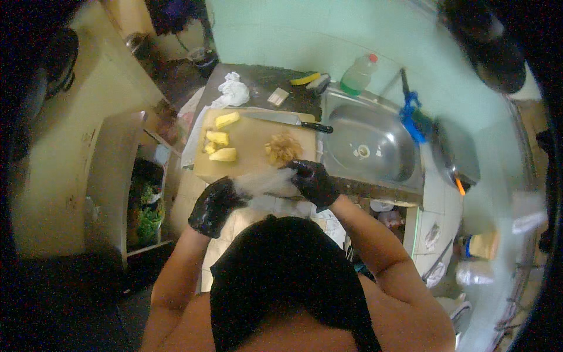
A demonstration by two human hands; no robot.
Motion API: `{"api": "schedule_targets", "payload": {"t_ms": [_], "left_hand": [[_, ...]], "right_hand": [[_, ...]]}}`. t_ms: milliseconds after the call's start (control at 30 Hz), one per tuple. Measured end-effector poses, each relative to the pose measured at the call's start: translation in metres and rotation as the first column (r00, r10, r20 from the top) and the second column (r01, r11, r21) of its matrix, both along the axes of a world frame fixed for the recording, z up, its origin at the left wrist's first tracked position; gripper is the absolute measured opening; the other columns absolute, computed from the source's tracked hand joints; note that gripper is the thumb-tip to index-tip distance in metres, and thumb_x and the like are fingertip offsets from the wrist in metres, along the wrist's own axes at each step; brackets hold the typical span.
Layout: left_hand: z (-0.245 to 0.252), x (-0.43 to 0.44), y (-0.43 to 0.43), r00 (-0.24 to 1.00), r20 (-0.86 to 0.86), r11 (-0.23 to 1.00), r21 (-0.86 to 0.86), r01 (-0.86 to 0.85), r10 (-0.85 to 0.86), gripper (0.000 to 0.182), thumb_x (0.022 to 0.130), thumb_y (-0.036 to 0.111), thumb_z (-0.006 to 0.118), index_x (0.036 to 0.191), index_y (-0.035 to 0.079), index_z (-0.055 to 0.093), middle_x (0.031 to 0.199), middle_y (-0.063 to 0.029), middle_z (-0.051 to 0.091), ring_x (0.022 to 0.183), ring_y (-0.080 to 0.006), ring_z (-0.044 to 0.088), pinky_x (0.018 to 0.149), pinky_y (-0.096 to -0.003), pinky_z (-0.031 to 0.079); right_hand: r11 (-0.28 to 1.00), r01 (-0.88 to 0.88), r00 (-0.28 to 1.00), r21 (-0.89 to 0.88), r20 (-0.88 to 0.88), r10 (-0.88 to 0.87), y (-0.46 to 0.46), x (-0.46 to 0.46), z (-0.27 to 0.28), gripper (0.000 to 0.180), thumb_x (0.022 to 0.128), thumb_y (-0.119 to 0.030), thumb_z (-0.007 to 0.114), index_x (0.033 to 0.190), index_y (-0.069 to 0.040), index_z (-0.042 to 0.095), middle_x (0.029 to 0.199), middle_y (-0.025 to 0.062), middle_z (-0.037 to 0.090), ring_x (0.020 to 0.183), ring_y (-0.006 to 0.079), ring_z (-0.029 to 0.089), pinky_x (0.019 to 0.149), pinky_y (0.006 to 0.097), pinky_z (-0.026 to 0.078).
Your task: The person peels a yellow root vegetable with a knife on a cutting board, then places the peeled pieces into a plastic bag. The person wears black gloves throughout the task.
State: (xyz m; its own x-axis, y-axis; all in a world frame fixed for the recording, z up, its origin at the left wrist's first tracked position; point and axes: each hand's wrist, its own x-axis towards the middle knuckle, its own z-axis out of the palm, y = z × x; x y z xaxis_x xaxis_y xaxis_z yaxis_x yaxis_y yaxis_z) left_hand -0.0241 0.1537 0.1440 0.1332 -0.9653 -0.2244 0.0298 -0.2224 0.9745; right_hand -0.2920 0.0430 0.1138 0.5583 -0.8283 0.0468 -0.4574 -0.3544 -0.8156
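Note:
Both hands wear black gloves. Between them, at the near edge of a cutting board, stretches a translucent plastic bag. My left hand grips its left side, and my right hand pinches its right side. Peeled yellow pieces, perhaps plantain or another starchy vegetable, lie in a column on the board's left part. A heap of brownish peelings sits on the right part, just beyond my right hand. Along the far edge rests a large kitchen knife, its black handle pointing right, over the board's edge.
Right of the board is a steel sink, with a bottle of green liquid behind it. A crumpled white cloth, a small pale block and a yellow sponge-like item lie beyond the board. Greens fill an open compartment at left.

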Motion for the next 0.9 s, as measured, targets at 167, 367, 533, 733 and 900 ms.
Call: {"api": "schedule_targets", "payload": {"t_ms": [167,367,533,733,900], "left_hand": [[-0.006,0.021,0.03,0.718,-0.517,0.859,0.457,-0.23,0.467,0.023,0.096,0.032,0.061,0.077,0.02,0.057,0.06,0.0046,0.049,0.049,-0.0124,0.046,0.044,-0.0296,0.036],[-0.001,-0.001,0.073,0.587,-0.38,0.687,0.537,-0.49,0.715,0.026,0.097,0.033,0.059,0.074,0.022,0.056,0.055,0.0049,0.047,0.043,-0.0104,0.041,0.041,-0.0271,0.031],[0.006,-0.05,0.083,0.589,-0.33,0.669,0.472,-0.574,0.738,0.016,0.095,0.029,0.063,0.084,0.017,0.06,0.072,0.0012,0.059,0.059,-0.0125,0.053,0.051,-0.0282,0.04],[0.03,-0.078,0.057,0.849,0.031,0.792,0.345,-0.504,0.527,0.015,0.092,0.023,0.069,0.085,0.013,0.06,0.077,0.0033,0.062,0.059,-0.0072,0.051,0.047,-0.0233,0.038],[0.054,-0.084,0.026,0.88,0.314,0.838,0.31,-0.449,0.355,0.02,0.087,0.023,0.073,0.081,0.014,0.056,0.072,0.0038,0.059,0.058,-0.0061,0.046,0.047,-0.0238,0.037]], "right_hand": [[0.981,-0.196,0.98,-0.012,0.028,0.196,-0.043,0.001,-0.024,0.059,0.083,-0.035,0.074,0.129,-0.002,0.057,0.114,0.0207,0.066,0.105,0.0328,0.064,0.095,0.0409,0.05],[0.885,-0.343,0.915,-0.315,-0.325,0.239,-0.097,0.007,-0.048,0.121,0.062,-0.059,0.084,0.152,-0.002,0.027,0.152,0.0302,0.029,0.142,0.0456,0.027,0.118,0.0485,0.024],[0.814,-0.403,0.913,-0.418,-0.251,0.323,-0.108,0.04,-0.073,0.1,0.066,-0.067,0.075,0.149,-0.024,0.04,0.149,0.0295,0.036,0.141,0.0481,0.028,0.116,0.0585,0.019],[0.753,-0.485,0.874,-0.445,-0.238,0.423,-0.116,0.049,-0.075,0.045,0.08,-0.047,0.069,0.113,-0.018,0.07,0.124,0.0186,0.061,0.117,0.0391,0.052,0.101,0.0513,0.037],[0.736,-0.511,0.859,-0.444,-0.296,0.418,-0.115,0.046,-0.067,0.021,0.082,-0.031,0.065,0.091,-0.013,0.07,0.101,0.0179,0.066,0.099,0.0383,0.061,0.083,0.0505,0.048]]}}
